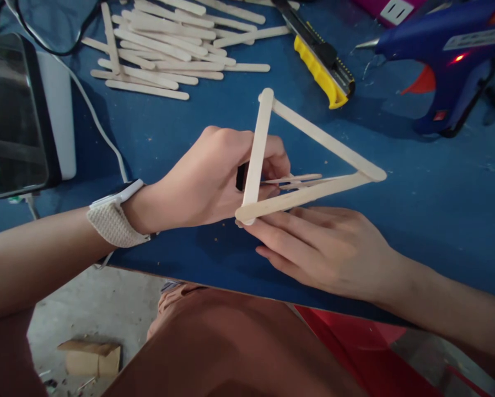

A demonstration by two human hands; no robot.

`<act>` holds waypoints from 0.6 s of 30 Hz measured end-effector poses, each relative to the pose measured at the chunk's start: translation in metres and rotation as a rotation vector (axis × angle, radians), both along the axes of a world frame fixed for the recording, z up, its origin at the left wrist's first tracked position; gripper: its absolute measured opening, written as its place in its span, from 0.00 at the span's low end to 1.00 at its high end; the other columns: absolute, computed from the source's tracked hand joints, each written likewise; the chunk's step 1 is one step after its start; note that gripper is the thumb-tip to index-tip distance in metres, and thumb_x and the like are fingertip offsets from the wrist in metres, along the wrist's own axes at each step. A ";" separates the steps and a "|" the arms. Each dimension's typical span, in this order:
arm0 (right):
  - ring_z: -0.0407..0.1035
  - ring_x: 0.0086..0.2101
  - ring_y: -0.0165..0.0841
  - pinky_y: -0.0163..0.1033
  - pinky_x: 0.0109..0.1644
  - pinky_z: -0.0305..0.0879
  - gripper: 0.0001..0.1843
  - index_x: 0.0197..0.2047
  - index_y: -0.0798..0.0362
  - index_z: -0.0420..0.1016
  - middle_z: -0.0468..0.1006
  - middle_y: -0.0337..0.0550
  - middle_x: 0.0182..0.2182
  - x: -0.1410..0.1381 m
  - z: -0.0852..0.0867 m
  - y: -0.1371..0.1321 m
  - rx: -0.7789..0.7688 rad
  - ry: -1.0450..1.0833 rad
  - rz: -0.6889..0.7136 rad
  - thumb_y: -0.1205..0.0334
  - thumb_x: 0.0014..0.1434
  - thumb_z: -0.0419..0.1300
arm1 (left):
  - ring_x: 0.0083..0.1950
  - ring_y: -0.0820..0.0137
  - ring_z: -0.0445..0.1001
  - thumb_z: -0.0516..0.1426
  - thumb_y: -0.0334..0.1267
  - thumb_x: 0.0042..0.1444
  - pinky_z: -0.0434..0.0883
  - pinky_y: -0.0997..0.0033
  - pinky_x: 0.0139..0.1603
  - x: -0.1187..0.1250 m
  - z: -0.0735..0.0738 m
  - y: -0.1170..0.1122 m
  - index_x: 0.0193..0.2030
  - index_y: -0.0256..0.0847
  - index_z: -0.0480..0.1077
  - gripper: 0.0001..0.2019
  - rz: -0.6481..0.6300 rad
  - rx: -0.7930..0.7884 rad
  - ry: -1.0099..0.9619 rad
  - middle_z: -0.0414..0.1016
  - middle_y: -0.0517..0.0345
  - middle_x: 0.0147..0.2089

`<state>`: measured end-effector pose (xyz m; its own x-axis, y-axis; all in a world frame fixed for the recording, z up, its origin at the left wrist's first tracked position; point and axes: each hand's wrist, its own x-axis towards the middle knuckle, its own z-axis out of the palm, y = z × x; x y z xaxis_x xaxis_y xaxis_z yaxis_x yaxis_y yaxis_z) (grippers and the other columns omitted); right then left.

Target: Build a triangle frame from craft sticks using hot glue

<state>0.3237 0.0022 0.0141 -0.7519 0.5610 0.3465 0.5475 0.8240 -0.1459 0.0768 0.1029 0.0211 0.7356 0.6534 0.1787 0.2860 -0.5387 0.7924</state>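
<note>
Wooden sticks [160, 46], knife [317, 49] and glue gun [433, 49] are resting beyond. Left hand [214, 171] is curling behind the stick triangle [258, 149], grip unclear; right hand [334, 248] is holding its near corner.

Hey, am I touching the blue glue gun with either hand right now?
No, the blue glue gun is at the upper right, apart from both the left hand and right hand.

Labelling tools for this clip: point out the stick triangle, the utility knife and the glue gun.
Stick triangle [258, 150]: head view, on its left-side stick.
Utility knife [316, 65]: head view, on the yellow grip.
Glue gun [445, 65]: head view, on the blue body.
</note>
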 end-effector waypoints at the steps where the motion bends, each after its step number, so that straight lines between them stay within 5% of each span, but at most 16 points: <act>1: 0.91 0.45 0.36 0.47 0.47 0.82 0.18 0.74 0.57 0.84 0.95 0.40 0.62 0.000 0.000 0.000 -0.001 -0.007 0.000 0.67 0.87 0.65 | 0.40 0.69 0.87 0.67 0.29 0.76 0.80 0.67 0.40 0.000 -0.002 0.001 0.49 0.43 0.84 0.05 -0.004 0.015 -0.009 0.92 0.61 0.44; 6: 0.91 0.52 0.42 0.49 0.47 0.84 0.18 0.71 0.55 0.88 0.96 0.42 0.54 -0.001 0.001 0.003 -0.006 -0.030 0.005 0.64 0.89 0.60 | 0.38 0.68 0.85 0.71 0.33 0.72 0.84 0.66 0.45 -0.003 -0.009 0.006 0.52 0.45 0.86 0.05 -0.013 0.078 -0.007 0.89 0.63 0.40; 18: 0.88 0.41 0.38 0.47 0.43 0.81 0.20 0.71 0.58 0.86 0.95 0.39 0.46 -0.001 0.001 0.002 -0.006 -0.062 0.038 0.63 0.92 0.55 | 0.38 0.68 0.86 0.71 0.29 0.73 0.79 0.67 0.42 -0.003 -0.005 0.005 0.52 0.40 0.85 0.04 -0.040 0.088 -0.024 0.90 0.60 0.41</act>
